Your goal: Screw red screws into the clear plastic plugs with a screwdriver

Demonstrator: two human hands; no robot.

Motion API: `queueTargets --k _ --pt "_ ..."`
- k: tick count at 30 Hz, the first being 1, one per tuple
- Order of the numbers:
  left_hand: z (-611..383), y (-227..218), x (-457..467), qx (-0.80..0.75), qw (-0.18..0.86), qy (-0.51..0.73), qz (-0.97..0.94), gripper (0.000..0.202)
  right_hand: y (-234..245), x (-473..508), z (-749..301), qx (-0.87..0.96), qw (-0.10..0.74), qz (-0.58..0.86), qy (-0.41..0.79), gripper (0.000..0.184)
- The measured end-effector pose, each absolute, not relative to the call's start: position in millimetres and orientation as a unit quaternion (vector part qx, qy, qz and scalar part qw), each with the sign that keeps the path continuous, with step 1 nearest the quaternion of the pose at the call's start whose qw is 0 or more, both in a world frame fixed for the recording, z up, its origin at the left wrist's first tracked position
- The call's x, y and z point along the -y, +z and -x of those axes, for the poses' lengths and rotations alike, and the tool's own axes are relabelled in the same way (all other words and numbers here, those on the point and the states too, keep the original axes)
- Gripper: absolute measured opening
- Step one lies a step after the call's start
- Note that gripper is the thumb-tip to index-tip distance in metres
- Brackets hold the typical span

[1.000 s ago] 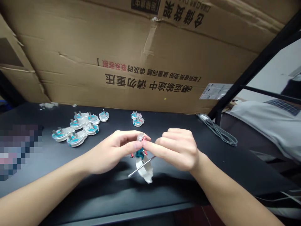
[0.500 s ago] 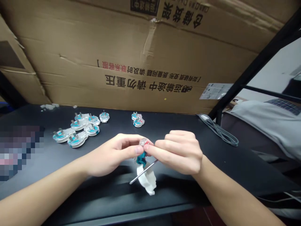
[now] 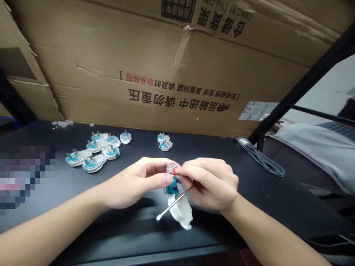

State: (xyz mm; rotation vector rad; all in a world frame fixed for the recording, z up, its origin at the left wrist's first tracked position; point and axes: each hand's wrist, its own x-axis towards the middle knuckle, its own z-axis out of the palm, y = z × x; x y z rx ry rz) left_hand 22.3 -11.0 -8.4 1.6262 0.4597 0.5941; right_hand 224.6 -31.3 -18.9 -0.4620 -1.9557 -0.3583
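Moved since half a second back: right hand (image 3: 212, 183) has curled closer over the small part (image 3: 172, 180), and the metal pin (image 3: 174, 202) slants lower, tip toward lower centre of the frame. The pinch reads as firmer, with handling of the part in mid-course.

1. Left hand (image 3: 138, 183), centre: closed, thumb and forefinger pinching the small part (clear and teal, with a red ring) just above the table.
2. Right hand, right of centre: closed, the pin held under its fingers, fingertips meeting the part at the red ring.
3. White plastic piece (image 3: 182, 214): hangs below the part, behind the pin; whether joined to it cannot be told.
4. Table (image 3: 83, 210): black, matt, front edge along the bottom of the frame.
5. Cluster of plugs (image 3: 93, 152), left of centre, prongs up; a pair of plugs (image 3: 164, 142) farther back, well apart from it.
6. Grey cable (image 3: 263, 160), right, looped on the table.
7. White scraps (image 3: 61, 123), far left edge of the table.
8. Cardboard box (image 3: 166, 70), flattened, printed upside down, filling the top of the frame.
9. Black frame bar (image 3: 305, 77), upper right, with grey cloth (image 3: 318, 151) beyond.
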Motion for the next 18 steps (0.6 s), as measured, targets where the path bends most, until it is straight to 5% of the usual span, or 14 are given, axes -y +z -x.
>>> queueTargets --k 18 --pt "-24.8 -11.3 12.9 -0.177 0.659 0.271 -0.678 0.021 -20.0 34.8 -220.5 0.793 0.556 0.207 -0.137 0.019"
